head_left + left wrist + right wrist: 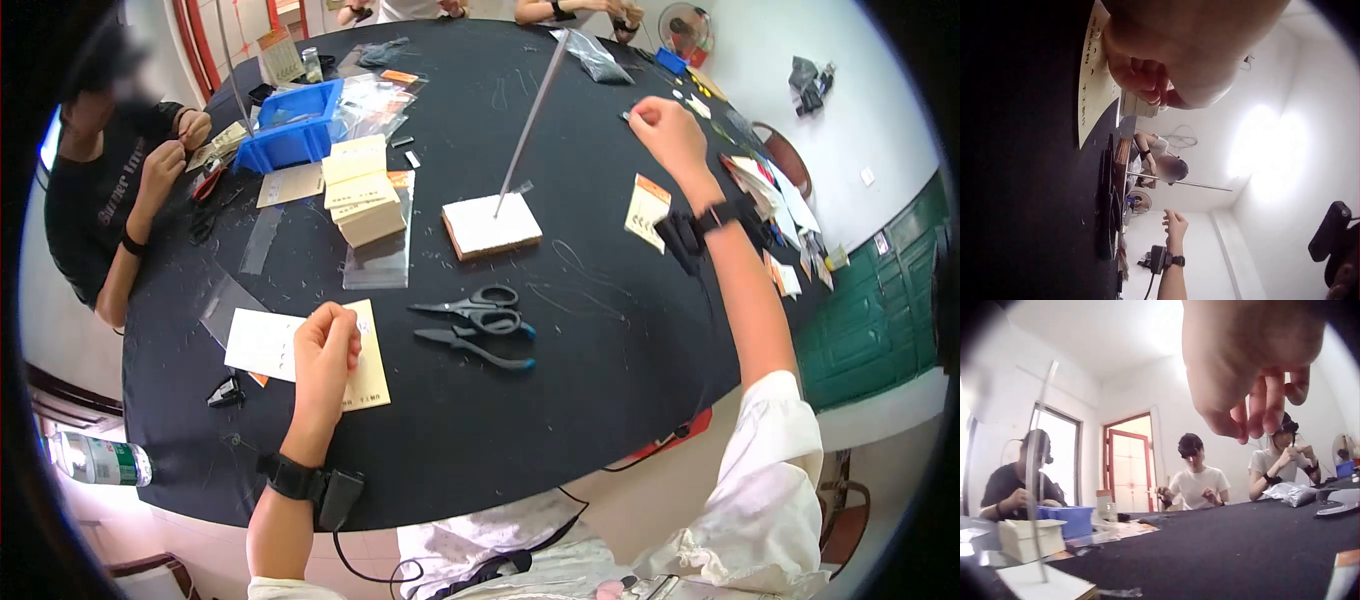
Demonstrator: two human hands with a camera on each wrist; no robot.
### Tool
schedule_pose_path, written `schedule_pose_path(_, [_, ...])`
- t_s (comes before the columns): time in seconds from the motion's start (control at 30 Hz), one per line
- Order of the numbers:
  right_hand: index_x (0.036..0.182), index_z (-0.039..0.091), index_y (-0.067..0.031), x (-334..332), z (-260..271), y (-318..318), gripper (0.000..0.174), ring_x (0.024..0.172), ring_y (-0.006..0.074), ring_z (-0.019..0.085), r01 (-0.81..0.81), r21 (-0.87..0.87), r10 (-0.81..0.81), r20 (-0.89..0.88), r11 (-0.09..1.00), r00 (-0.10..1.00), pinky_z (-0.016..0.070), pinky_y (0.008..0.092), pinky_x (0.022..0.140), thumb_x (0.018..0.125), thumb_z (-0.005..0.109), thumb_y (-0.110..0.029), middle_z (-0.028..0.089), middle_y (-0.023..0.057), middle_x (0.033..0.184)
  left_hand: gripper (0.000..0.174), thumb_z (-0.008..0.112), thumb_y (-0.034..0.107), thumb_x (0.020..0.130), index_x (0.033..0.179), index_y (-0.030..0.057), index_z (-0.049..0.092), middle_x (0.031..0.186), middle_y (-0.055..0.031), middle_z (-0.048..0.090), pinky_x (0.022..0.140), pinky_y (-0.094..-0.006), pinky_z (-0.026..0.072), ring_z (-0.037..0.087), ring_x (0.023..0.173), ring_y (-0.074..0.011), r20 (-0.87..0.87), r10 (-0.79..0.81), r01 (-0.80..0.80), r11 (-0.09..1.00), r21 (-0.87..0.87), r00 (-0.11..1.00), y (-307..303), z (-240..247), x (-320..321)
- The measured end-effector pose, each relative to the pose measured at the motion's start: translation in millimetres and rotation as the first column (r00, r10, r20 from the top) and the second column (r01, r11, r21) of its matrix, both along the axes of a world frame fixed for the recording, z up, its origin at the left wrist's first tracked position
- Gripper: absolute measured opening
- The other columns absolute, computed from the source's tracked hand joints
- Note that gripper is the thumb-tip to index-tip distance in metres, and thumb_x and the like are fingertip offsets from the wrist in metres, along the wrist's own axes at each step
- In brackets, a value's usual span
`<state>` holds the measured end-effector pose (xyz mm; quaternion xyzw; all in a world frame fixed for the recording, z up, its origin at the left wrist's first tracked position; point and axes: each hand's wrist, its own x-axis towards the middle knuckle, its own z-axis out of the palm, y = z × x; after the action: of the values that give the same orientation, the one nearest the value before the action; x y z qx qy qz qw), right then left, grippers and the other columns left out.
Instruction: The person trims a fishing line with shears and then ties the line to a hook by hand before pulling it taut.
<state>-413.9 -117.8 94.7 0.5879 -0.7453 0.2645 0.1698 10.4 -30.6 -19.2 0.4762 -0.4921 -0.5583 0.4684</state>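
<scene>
My left hand (328, 345), its fingers curled, rests over a yellow card (368, 375) and the edge of a white card (262, 343). The left wrist view shows the yellow card (1092, 87), printed with small hook shapes, close under the curled fingers (1141, 81). Out over the table's far right, my right hand (668, 135) is raised, fingers bent towards the thumb. In the right wrist view its fingers (1263, 409) hang curled above the tabletop. Whether either hand pinches a fine line I cannot tell. Black-handled scissors (492, 308) and pliers (475, 345) lie between the hands.
A thin rod (530, 125) stands upright in a white-topped block (490, 225). Left of it are a stack of cards (365, 200) and a blue bin (290, 125). Loops of fine line (585, 285) lie on the black table. Other people sit around it.
</scene>
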Motion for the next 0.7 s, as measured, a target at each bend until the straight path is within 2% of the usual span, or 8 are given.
schedule_pose_path(0.13, [0.082,0.068,-0.0159,0,2,-81,0.019,0.080,0.0285,0.064,0.017,0.148,0.006,-0.154,0.989,0.988,0.0500,0.0388,0.070,0.073,0.058,-0.029,0.067,0.0109,0.084,0.018,0.051,0.015,0.086,0.070,0.0068,0.053,0.059,0.0033,0.049,0.045,-0.0170,0.0325,0.043,0.049,-0.0029,0.136,-0.084,0.073,0.994,0.078,0.987,1,7,-2])
schedule_pose_path(0.2, [0.085,0.068,-0.0150,0,-1,-118,0.020,0.087,0.0294,0.063,0.122,0.270,-0.077,-0.170,0.955,0.982,0.0491,0.0399,0.076,0.073,0.058,-0.027,0.066,0.0130,0.091,0.019,0.053,0.013,0.087,0.070,0.0023,0.054,0.060,0.0023,0.051,0.049,-0.0181,0.0378,0.047,0.053,-0.0028,0.122,-0.129,0.115,0.986,0.117,0.984,0,8,1])
schedule_pose_path(0.27, [0.090,0.067,-0.0137,-12,-14,-156,0.022,0.092,0.0305,0.062,0.032,0.343,0.003,-0.100,0.939,0.995,0.0479,0.0395,0.080,0.073,0.060,-0.026,0.065,0.0143,0.095,0.019,0.054,0.011,0.086,0.071,0.0012,0.054,0.060,0.0015,0.052,0.048,-0.0187,0.0381,0.048,0.052,-0.0032,0.102,-0.138,0.120,0.979,0.163,0.985,-1,11,2])
schedule_pose_path(0.33, [0.092,0.066,-0.0059,-25,-34,-196,0.025,0.085,0.0255,0.064,-0.125,0.484,0.171,-0.053,0.866,0.984,0.0487,0.0364,0.076,0.072,0.061,-0.020,0.065,0.0154,0.089,0.018,0.055,0.012,0.086,0.072,-0.0006,0.055,0.059,0.0017,0.052,0.049,-0.0190,0.0394,0.049,0.052,-0.0032,0.128,-0.121,0.099,0.981,0.170,0.984,0,11,1])
schedule_pose_path(0.37, [0.094,0.065,-0.0042,-30,-47,-213,0.026,0.086,0.0251,0.063,-0.137,0.459,0.167,-0.026,0.878,0.986,0.0483,0.0354,0.077,0.072,0.061,-0.017,0.066,0.0151,0.090,0.019,0.055,0.012,0.086,0.072,-0.0009,0.055,0.058,0.0018,0.051,0.049,-0.0190,0.0394,0.048,0.052,-0.0030,0.130,-0.123,0.100,0.980,0.171,0.984,-1,10,1])
schedule_pose_path(0.53, [0.117,0.053,-0.0023,-30,-80,-244,0.043,0.103,0.0247,0.056,-0.214,0.575,0.208,0.077,0.789,0.975,0.0426,0.0316,0.089,0.076,0.059,-0.011,0.057,0.0170,0.114,0.018,0.056,0.011,0.085,0.072,-0.0014,0.054,0.058,0.0020,0.051,0.047,-0.0182,0.0355,0.046,0.051,-0.0015,0.159,-0.136,0.101,0.972,0.211,0.978,-2,12,0])
schedule_pose_path(0.6, [0.123,0.047,-0.0036,-16,-77,-237,0.047,0.111,0.0263,0.052,-0.166,0.622,0.154,0.074,0.765,0.985,0.0405,0.0330,0.093,0.078,0.057,-0.012,0.052,0.0174,0.122,0.017,0.056,0.009,0.084,0.072,-0.0021,0.054,0.058,0.0021,0.051,0.046,-0.0179,0.0334,0.044,0.051,-0.0006,0.169,-0.127,0.088,0.972,0.218,0.977,-2,9,0])
schedule_pose_path(0.7, [0.125,0.047,-0.0073,-13,-87,-244,0.044,0.118,0.0320,0.045,-0.061,0.548,0.099,-0.040,0.834,0.994,0.0372,0.0397,0.098,0.080,0.047,-0.010,0.049,0.0168,0.126,0.017,0.057,0.008,0.084,0.071,-0.0028,0.054,0.057,0.0020,0.051,0.045,-0.0177,0.0328,0.042,0.051,0.0003,0.178,-0.108,0.072,0.978,0.194,0.978,-2,10,0])
